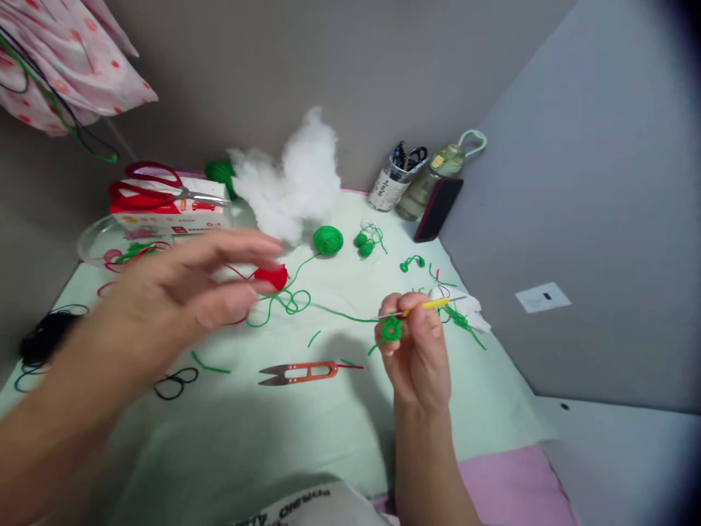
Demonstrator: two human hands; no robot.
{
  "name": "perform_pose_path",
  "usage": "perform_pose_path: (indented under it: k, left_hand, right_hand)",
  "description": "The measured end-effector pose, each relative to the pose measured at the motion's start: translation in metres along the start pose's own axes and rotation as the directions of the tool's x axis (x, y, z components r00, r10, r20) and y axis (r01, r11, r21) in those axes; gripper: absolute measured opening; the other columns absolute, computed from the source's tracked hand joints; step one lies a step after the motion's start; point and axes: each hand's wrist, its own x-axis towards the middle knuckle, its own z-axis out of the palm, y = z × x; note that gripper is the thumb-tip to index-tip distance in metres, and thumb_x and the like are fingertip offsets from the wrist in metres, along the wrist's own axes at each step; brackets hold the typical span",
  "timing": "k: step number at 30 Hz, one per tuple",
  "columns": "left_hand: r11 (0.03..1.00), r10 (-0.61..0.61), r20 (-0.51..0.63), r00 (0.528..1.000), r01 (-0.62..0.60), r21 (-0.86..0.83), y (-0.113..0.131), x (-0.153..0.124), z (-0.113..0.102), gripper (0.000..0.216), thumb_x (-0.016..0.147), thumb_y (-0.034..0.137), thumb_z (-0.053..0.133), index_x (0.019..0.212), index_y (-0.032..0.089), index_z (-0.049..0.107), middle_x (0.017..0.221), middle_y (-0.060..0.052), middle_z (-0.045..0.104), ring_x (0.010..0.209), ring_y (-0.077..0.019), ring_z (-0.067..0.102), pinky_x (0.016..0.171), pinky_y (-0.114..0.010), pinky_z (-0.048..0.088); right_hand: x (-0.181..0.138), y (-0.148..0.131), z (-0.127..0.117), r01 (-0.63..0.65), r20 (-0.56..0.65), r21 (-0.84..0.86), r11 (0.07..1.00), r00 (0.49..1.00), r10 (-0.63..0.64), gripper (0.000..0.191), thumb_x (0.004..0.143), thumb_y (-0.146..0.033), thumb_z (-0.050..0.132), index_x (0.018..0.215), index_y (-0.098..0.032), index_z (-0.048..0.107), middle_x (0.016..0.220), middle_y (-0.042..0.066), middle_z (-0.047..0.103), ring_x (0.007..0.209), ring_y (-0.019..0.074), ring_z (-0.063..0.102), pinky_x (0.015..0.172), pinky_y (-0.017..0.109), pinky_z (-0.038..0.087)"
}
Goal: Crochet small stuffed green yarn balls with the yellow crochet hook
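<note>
My right hand [417,343] is closed round a yellow-handled crochet hook [432,305], and a small green crocheted ring [392,329] hangs at its fingers. A green strand [339,315] runs from the ring across the cloth to a green yarn ball [328,239]. My left hand [191,288] hovers blurred above the pale green cloth [328,409], fingers stretched out and holding nothing, just in front of a red yarn ball [272,277]. Orange thread snips [299,373] lie between my two hands.
White stuffing [293,183] sits at the back beside a box [169,212] with red scissors [147,184] on top. A pen jar [391,183], a bottle [432,179] and a phone [438,210] stand at the back right. Black yarn [47,336] lies at the left.
</note>
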Motion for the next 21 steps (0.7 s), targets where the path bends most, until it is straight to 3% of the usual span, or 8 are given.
perform_pose_path:
  k: [3, 4, 7, 9, 12, 14, 17, 21]
  left_hand:
    - [0.997, -0.057, 0.368, 0.928, 0.069, -0.018, -0.026, -0.005, 0.034, 0.060, 0.079, 0.055, 0.078, 0.135, 0.034, 0.068, 0.156, -0.007, 0.051, 0.142, -0.0446, 0.047, 0.093, -0.046, 0.062]
    - [0.994, -0.057, 0.397, 0.916, 0.090, -0.065, -0.034, -0.003, 0.045, 0.062, 0.083, 0.059, 0.073, 0.140, 0.036, 0.063, 0.161, -0.006, 0.045, 0.145, -0.0442, 0.042, 0.098, -0.050, 0.059]
    - [0.960, 0.104, 0.243, 0.964, -0.033, -0.279, -0.044, 0.012, 0.067, 0.049, 0.095, 0.061, 0.056, 0.132, 0.031, 0.067, 0.158, -0.006, 0.050, 0.149, -0.0382, 0.039, 0.112, -0.057, 0.046]
    - [0.922, 0.210, 0.102, 0.972, -0.163, -0.350, -0.042, 0.020, 0.070, 0.046, 0.102, 0.058, 0.043, 0.102, 0.028, 0.077, 0.142, -0.003, 0.065, 0.148, -0.0322, 0.041, 0.119, -0.057, 0.036]
    - [0.941, 0.336, 0.088, 0.938, -0.331, -0.068, -0.041, 0.023, 0.065, 0.063, 0.105, 0.053, 0.036, 0.061, 0.025, 0.072, 0.123, -0.001, 0.076, 0.147, -0.0280, 0.043, 0.128, -0.051, 0.018]
    - [0.889, 0.351, 0.166, 0.922, -0.384, 0.250, -0.046, 0.017, 0.059, 0.052, 0.103, 0.049, 0.046, 0.068, 0.026, 0.077, 0.126, -0.002, 0.074, 0.148, -0.0287, 0.039, 0.128, -0.048, 0.012]
    - [0.927, 0.110, 0.197, 0.974, -0.172, 0.332, -0.058, 0.006, 0.055, 0.030, 0.098, 0.046, 0.058, 0.107, 0.028, 0.080, 0.122, -0.005, 0.073, 0.130, -0.0279, 0.053, 0.118, -0.043, 0.032]
    - [0.983, -0.182, 0.204, 0.962, 0.183, 0.011, -0.064, -0.003, 0.056, 0.037, 0.095, 0.049, 0.063, 0.127, 0.034, 0.072, 0.084, 0.001, 0.066, 0.077, -0.0129, 0.056, 0.077, -0.025, 0.047]
  right_hand:
    - [-0.005, 0.008, 0.010, 0.013, 0.020, -0.017, 1.000, 1.000, -0.013, 0.014, 0.095, -0.035, 0.067, 0.089, -0.023, 0.071, 0.082, -0.001, 0.071, 0.044, 0.0050, 0.054, 0.044, 0.020, 0.048]
    - [-0.006, 0.010, 0.012, 0.012, 0.034, -0.017, 1.000, 0.999, -0.011, 0.014, 0.095, -0.035, 0.067, 0.089, -0.024, 0.072, 0.083, -0.001, 0.072, 0.044, 0.0051, 0.055, 0.044, 0.020, 0.048]
    - [-0.010, 0.014, 0.016, -0.010, 0.082, -0.033, 0.999, 0.997, 0.013, 0.016, 0.094, -0.037, 0.068, 0.088, -0.023, 0.072, 0.083, 0.000, 0.072, 0.044, 0.0065, 0.057, 0.043, 0.021, 0.048]
    - [-0.011, 0.015, 0.016, -0.011, 0.093, -0.052, 0.999, 0.996, 0.016, 0.018, 0.093, -0.039, 0.068, 0.087, -0.022, 0.072, 0.083, 0.001, 0.072, 0.044, 0.0070, 0.057, 0.044, 0.022, 0.049]
    - [-0.011, 0.015, 0.016, 0.040, 0.079, -0.075, 0.996, 0.996, -0.034, 0.017, 0.095, -0.038, 0.066, 0.088, -0.023, 0.072, 0.085, 0.002, 0.074, 0.045, 0.0069, 0.057, 0.048, 0.023, 0.051]
    - [-0.011, 0.016, 0.015, 0.088, 0.070, -0.101, 0.991, 0.994, -0.081, 0.015, 0.096, -0.035, 0.065, 0.090, -0.024, 0.073, 0.087, 0.002, 0.075, 0.047, 0.0073, 0.059, 0.052, 0.024, 0.052]
    - [-0.011, 0.019, 0.012, 0.142, 0.065, -0.159, 0.977, 0.989, -0.133, 0.014, 0.097, -0.031, 0.064, 0.093, -0.025, 0.075, 0.092, 0.002, 0.075, 0.054, 0.0085, 0.061, 0.054, 0.025, 0.052]
    - [-0.011, 0.025, 0.011, 0.200, 0.093, -0.212, 0.957, 0.979, -0.183, 0.016, 0.098, -0.025, 0.061, 0.099, -0.025, 0.077, 0.096, 0.004, 0.074, 0.064, 0.0106, 0.064, 0.054, 0.024, 0.051]
